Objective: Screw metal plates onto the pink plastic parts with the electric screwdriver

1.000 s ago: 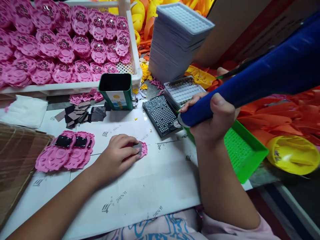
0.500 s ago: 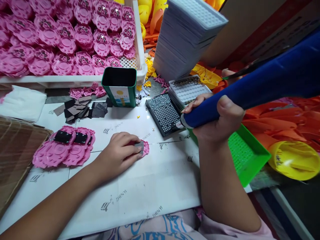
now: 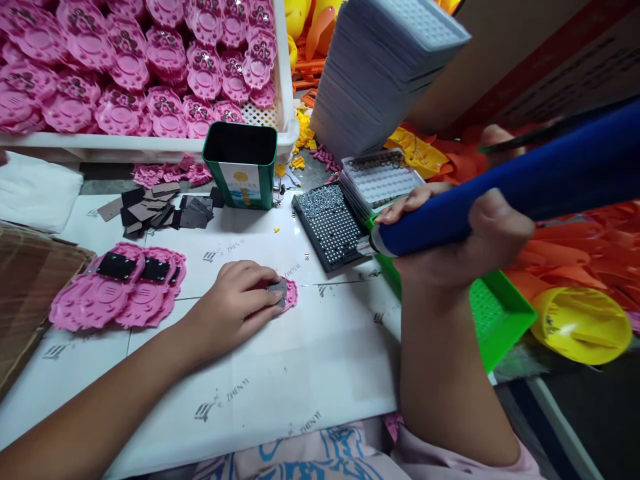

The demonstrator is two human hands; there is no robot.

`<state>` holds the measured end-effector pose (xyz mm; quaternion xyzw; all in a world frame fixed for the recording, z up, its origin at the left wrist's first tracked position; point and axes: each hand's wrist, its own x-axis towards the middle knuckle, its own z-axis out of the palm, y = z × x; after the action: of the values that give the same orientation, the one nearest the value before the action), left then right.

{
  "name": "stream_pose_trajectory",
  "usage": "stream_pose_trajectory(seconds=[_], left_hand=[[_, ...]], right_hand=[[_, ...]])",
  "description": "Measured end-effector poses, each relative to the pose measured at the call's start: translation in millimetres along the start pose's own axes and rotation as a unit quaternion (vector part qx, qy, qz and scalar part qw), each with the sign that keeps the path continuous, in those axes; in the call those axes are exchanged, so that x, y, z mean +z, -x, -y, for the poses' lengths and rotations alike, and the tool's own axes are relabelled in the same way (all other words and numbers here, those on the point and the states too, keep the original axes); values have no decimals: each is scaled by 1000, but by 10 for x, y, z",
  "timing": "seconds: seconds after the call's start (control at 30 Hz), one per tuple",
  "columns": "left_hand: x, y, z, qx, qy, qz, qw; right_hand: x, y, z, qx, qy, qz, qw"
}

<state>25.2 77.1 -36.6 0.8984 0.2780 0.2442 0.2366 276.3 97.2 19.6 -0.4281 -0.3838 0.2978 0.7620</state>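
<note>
My left hand [image 3: 245, 293] rests on the white table top, its fingers closed over a pink plastic part [image 3: 291, 293] with a small dark grey plate [image 3: 278, 289] on it. The hand hides most of the part. My right hand [image 3: 465, 247] grips a blue electric screwdriver [image 3: 440, 217] slanting down to the left. Its tip is at the near right edge of a black screw tray [image 3: 336, 233], which has many small holes and loose screws heaped at its far end. Whether a screw is on the tip I cannot tell.
Pink parts with black plates [image 3: 120, 287] lie at left, near loose dark plates [image 3: 150, 207]. Behind stand a green tin [image 3: 240, 173], a white crate [image 3: 165, 145] of pink parts and a tall stack of white trays [image 3: 375, 80]. A green basket [image 3: 505, 320] sits right.
My right hand and the screwdriver have shifted slightly right, the tip moving toward the tray's edge. My left hand stays on the pink part. The view has shifted a little.
</note>
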Motion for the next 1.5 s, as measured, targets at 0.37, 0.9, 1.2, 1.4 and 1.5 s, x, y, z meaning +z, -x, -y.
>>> stream_pose_trajectory(seconds=[0.37,0.9,1.2,1.4,1.5], left_hand=[[8,-19,-21,6,28,9,1000],[42,-10,-27,1,25,8,1000],[61,2,-21,-3,33,16,999],[61,0,-15,5,27,12,1000],[77,-3,-15,8,25,10,1000]], right_hand=[[98,284,143,62,-110,209,970],[307,529,-73,66,-159,224,959],[272,537,2,92,-134,218,962],[255,539,-18,86,-134,240,957],[270,542,15,80,-96,244,962]])
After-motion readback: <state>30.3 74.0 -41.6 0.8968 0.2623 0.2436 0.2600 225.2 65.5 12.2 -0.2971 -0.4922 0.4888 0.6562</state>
